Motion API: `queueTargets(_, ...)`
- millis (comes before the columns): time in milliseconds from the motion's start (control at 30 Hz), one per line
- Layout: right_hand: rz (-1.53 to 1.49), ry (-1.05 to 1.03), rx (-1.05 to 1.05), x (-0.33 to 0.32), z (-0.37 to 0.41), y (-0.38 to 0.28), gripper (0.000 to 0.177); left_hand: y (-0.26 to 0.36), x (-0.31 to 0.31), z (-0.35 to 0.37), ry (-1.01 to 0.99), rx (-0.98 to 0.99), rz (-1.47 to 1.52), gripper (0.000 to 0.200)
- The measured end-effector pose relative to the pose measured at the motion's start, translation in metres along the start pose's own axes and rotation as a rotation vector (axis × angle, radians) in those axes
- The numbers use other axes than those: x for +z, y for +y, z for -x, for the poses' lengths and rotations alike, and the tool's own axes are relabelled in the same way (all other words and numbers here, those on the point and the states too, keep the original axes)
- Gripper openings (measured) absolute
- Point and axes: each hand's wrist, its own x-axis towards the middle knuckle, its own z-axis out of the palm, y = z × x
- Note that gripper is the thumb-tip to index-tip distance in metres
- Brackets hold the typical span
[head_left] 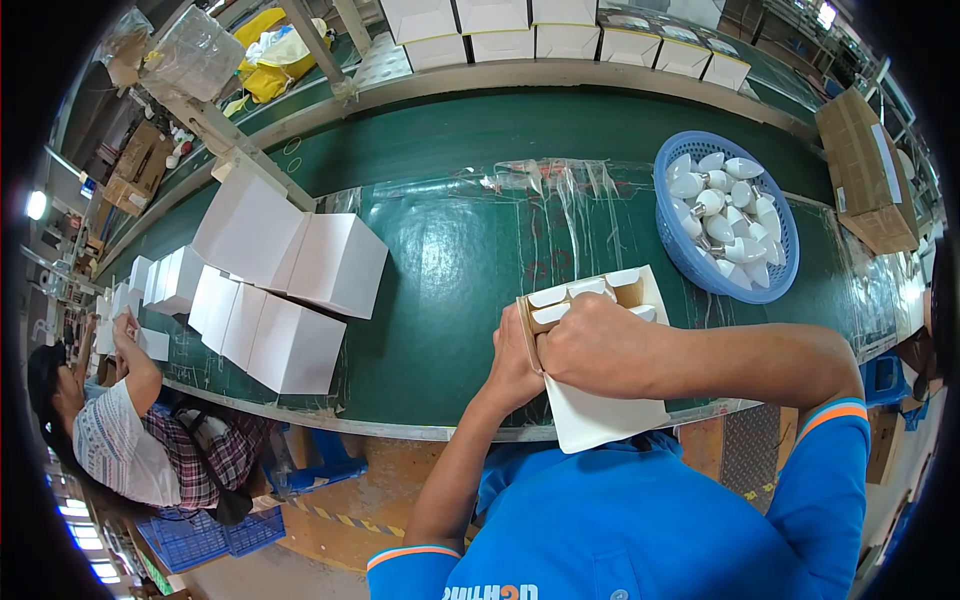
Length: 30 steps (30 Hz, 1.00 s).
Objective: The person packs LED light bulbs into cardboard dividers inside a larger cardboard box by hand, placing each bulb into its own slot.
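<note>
A white open-topped carton [600, 415] stands at the front edge of the green bench, its front flap folded down toward me. Several small white boxes [590, 287] are lined up in it, with a gap between them. My left hand [514, 362] grips the carton's left wall, fingers along the outside. Inside the carton, over the small boxes, my right hand [605, 348] is closed with knuckles up. Its fingertips are hidden, so I cannot make out what they hold.
A blue plastic basket [670, 245] full of white bulbs stands back right, near a brown cardboard box [868, 175]. Several white cartons [300, 345] are grouped on the left. A co-worker [125, 430] sits at far left. More cartons [500, 45] line the rear shelf.
</note>
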Motion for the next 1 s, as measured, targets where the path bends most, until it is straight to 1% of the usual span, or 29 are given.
queueTargets(67,-0.014,0.067,0.015,-0.011,0.002,-0.002,0.01,-0.001,0.001,0.001,-0.007,-0.022,0.018,0.072)
queueTargets(133,0.005,0.054,0.028,-0.038,0.008,-0.003,0.011,-0.004,0.003,0.003,0.067,-0.007,0.003,0.074)
queueTargets(167,0.024,0.041,0.041,-0.045,0.01,-0.002,0.011,-0.003,0.004,0.002,0.063,-0.008,0.004,0.074)
queueTargets(233,-0.005,0.048,0.073,-0.045,0.015,0.0,0.01,0.002,0.003,0.001,0.061,0.071,0.038,0.078)
queueTargets(300,-0.032,0.062,0.108,-0.04,0.017,0.0,0.01,0.004,0.003,0.002,0.056,0.054,0.034,0.077)
queueTargets(367,-0.05,0.082,0.074,-0.025,0.014,-0.003,0.01,0.002,0.004,0.002,0.067,0.045,0.118,0.074)
queueTargets(400,-0.052,0.083,0.074,-0.028,0.014,-0.008,0.01,-0.005,0.005,0.005,0.035,-0.044,-0.005,0.072)
queueTargets(467,-0.033,0.258,-0.088,-0.038,0.014,-0.018,0.012,-0.055,0.026,0.004,0.063,-0.066,0.014,0.071)
queueTargets(500,-0.032,0.26,-0.09,-0.035,0.015,-0.022,0.012,-0.054,0.028,0.001,0.092,-0.083,0.033,0.07)
queueTargets(533,-0.057,0.174,-0.059,-0.03,0.015,-0.026,0.014,-0.054,0.024,0.003,0.092,-0.078,0.031,0.07)
queueTargets(567,-0.08,0.087,-0.027,-0.023,0.016,-0.028,0.015,-0.025,0.012,0.004,0.06,-0.067,0.133,0.066)
queueTargets(600,-0.085,0.022,0.03,-0.014,0.017,-0.028,0.017,-0.009,0.005,0.003,0.028,-0.057,0.237,0.062)
queueTargets(633,-0.08,0.023,0.029,-0.008,0.019,-0.029,0.017,-0.008,0.004,0.002,0.03,-0.051,0.236,0.062)
queueTargets(700,0.061,0.139,0.062,-0.003,0.019,-0.029,0.016,-0.008,0.004,-0.001,0.048,0.01,0.165,0.061)
queueTargets(733,0.062,0.138,0.055,-0.003,0.021,-0.026,0.016,-0.008,0.005,-0.001,0.058,0.038,0.129,0.06)
queueTargets(800,0.102,-0.029,0.07,-0.01,0.021,-0.02,0.017,-0.008,0.006,0.0,0.068,0.092,0.055,0.059)
queueTargets(867,0.063,-0.018,0.071,-0.005,0.017,-0.018,0.017,-0.011,0.007,0.001,0.069,0.123,0.015,0.059)
queueTargets(933,0.028,-0.007,0.069,0.002,0.014,-0.015,0.016,-0.017,0.008,0.003,0.084,0.141,-0.064,0.063)
queueTargets(1000,0.039,0.001,0.091,0.006,0.015,-0.012,0.014,-0.012,0.007,0.001,0.079,0.151,-0.039,0.066)
